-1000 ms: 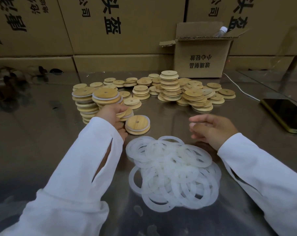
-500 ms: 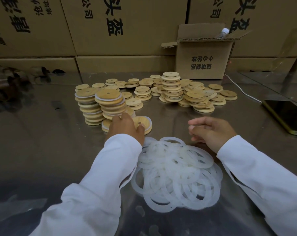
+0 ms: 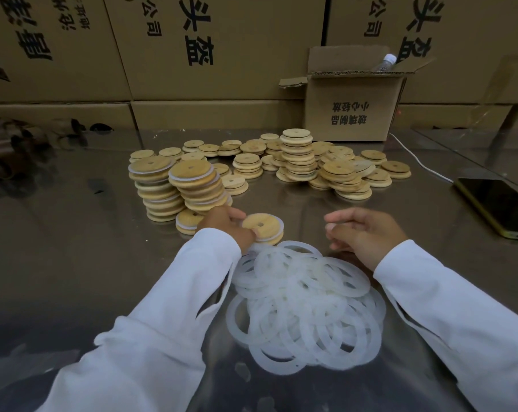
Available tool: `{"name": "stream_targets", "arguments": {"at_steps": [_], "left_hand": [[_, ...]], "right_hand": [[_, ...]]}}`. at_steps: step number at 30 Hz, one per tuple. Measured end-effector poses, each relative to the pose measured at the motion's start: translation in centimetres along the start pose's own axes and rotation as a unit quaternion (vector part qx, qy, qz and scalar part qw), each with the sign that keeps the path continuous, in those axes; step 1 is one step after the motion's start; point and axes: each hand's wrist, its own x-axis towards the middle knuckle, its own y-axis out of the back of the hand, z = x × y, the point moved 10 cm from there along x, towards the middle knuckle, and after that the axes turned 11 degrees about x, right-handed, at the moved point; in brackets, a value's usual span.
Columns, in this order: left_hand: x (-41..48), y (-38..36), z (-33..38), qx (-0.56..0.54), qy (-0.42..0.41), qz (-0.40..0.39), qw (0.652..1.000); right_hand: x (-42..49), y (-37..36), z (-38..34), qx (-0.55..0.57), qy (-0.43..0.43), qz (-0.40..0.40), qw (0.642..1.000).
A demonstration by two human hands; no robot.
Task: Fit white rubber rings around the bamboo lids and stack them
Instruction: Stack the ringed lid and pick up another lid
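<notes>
Left hand (image 3: 225, 228) has come off the stack's foot and now pinches the round ring-fitted bamboo lid (image 3: 263, 228) by its left rim. Nearest, heaped white rubber rings (image 3: 305, 307), judged limp; right hand (image 3: 366, 233) loosely curled, empty. Lid judged stiff, light. Beyond stand finished lid stacks (image 3: 198, 188).

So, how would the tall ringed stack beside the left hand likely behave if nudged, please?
The ringed stack leans, its lids offset, so it would probably topple. The table looks glossy, so fallen lids may slide.
</notes>
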Motion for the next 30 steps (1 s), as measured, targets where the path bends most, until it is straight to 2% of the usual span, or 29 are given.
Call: {"name": "stream_targets", "arguments": {"at_steps": [3, 6, 10, 16, 24, 27, 30], "left_hand": [[0.0, -0.7, 0.3, -0.015, -0.011, -0.027, 0.999], [-0.1, -1.1, 0.5, 0.012, -0.012, -0.051, 0.999], [-0.5, -1.2, 1.2, 0.011, -0.033, -0.057, 0.998], [-1.3, -0.8, 1.9, -0.063, -0.066, -0.05, 0.995], [-1.5, -0.5, 2.4, -0.093, -0.091, -0.039, 0.991], [-1.2, -0.5, 2.1, -0.087, -0.078, -0.023, 0.993], [-0.9, -0.1, 1.5, -0.023, -0.057, 0.013, 0.998]], "right_hand": [[0.4, -0.3, 0.0, -0.025, 0.025, 0.009, 0.999], [0.8, -2.2, -0.3, -0.109, 0.067, -0.013, 0.992], [1.7, -4.2, -0.3, -0.173, 0.055, -0.05, 0.982], [1.9, -4.3, -1.1, -0.135, 0.067, -0.032, 0.988], [1.6, -3.9, -0.9, -0.085, 0.073, -0.029, 0.993], [1.7, -3.9, -0.7, -0.092, 0.074, -0.034, 0.992], [2.0, -3.3, -0.7, -0.078, 0.067, -0.028, 0.994]]}}
